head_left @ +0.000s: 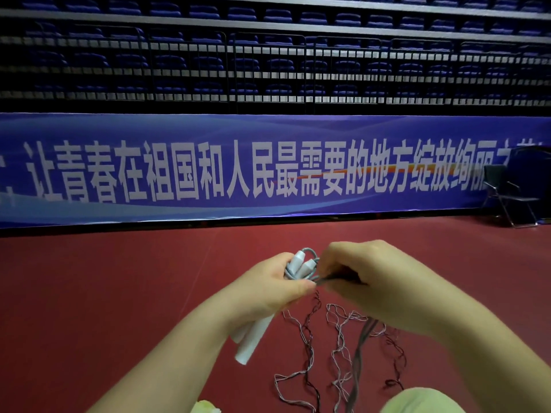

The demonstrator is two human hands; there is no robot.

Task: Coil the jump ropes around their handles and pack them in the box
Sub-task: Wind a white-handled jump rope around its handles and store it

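Behind everything I saw dark tiers of blue seats [268, 55], then a long blue banner [268, 171] and a folding chair [510, 195] at far right. Red floor [104, 293] spread nearer. Both hands met at centre: my left hand [268, 289] gripped two white handles [253, 338] together, while my right hand [378, 281] pinched the grey rope [362, 335] beside their tips. Thin tangled cords [310, 353] lay below on the floor.
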